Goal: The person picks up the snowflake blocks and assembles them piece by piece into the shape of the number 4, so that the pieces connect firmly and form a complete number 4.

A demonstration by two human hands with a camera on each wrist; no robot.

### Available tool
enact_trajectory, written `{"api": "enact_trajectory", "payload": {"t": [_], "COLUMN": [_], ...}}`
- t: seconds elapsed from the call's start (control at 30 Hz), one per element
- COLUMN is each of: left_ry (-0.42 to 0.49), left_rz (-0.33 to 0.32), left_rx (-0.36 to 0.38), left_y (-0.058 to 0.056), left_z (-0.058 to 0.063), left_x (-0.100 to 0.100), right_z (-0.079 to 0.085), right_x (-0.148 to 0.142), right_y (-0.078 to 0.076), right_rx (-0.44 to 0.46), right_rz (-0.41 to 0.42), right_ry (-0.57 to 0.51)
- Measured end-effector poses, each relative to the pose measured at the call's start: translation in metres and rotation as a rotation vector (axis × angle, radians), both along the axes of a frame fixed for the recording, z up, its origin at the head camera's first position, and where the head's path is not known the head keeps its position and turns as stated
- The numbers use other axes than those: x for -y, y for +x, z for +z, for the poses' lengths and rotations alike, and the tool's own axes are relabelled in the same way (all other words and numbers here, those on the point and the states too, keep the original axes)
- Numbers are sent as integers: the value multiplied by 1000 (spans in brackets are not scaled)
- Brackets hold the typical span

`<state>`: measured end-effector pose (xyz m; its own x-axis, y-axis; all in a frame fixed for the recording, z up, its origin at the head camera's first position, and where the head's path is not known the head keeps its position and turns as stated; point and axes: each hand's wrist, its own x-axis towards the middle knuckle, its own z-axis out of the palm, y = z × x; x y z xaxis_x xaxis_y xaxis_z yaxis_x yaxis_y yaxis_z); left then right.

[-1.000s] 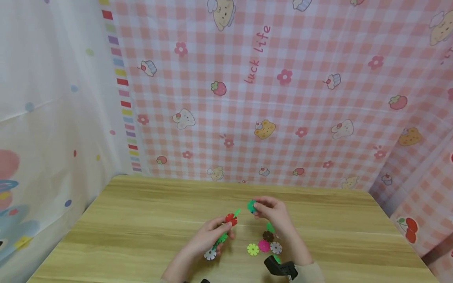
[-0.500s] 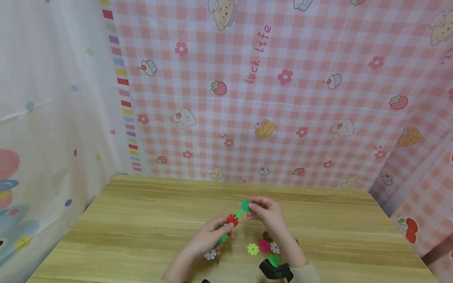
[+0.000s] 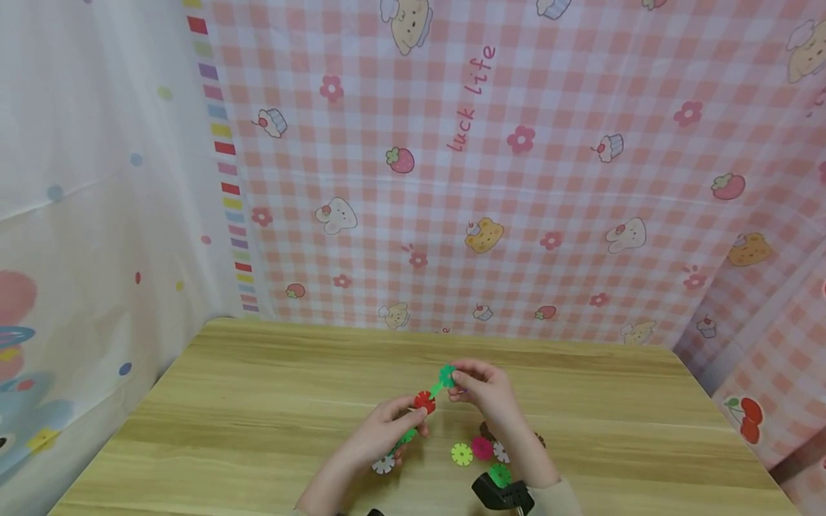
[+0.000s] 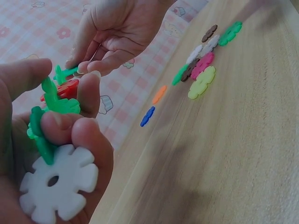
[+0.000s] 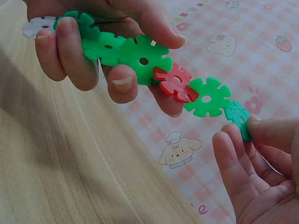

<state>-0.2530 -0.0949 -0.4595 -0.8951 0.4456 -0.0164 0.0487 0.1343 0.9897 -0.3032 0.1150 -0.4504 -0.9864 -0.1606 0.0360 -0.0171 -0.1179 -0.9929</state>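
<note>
My left hand (image 3: 387, 428) grips a chain of slotted plastic snowflake discs. In the right wrist view the chain runs from a white disc (image 5: 42, 26) through several green ones to a red disc (image 5: 175, 80) and a bright green disc (image 5: 208, 97). At its far end, my right hand (image 3: 487, 390) pinches a teal snowflake disc (image 5: 238, 120) between thumb and fingers. This teal disc meets the bright green one edge to edge; how deep the slots sit is unclear. Curled left fingers partly cover the middle of the chain.
Loose snowflake discs lie on the wooden table (image 3: 258, 401) below the right forearm, among them a yellow disc (image 3: 461, 454), a pink disc (image 3: 481, 448) and a green disc (image 3: 500, 474). An orange disc (image 4: 159, 94) and a blue disc (image 4: 147, 116) lie apart. A patterned cloth hangs behind.
My right hand has moved left, bringing the teal disc from apart to the chain's bright green end. The left hand has stayed almost still. Over the last half second little differs.
</note>
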Motion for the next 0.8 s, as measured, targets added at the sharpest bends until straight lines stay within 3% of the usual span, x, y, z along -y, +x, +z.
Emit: {"api": "enact_trajectory", "payload": {"t": [0.3, 0.8], "left_ry": [-24, -19], "left_rz": [-3, 8], "left_rx": [-37, -31], "left_y": [1, 0], "left_z": [0, -1], "left_x": [1, -1], "right_z": [0, 0], "right_x": [0, -2], "right_y": [1, 0], "right_rx": [6, 18], "right_rz": [-1, 19], "right_ry": [1, -12]}}
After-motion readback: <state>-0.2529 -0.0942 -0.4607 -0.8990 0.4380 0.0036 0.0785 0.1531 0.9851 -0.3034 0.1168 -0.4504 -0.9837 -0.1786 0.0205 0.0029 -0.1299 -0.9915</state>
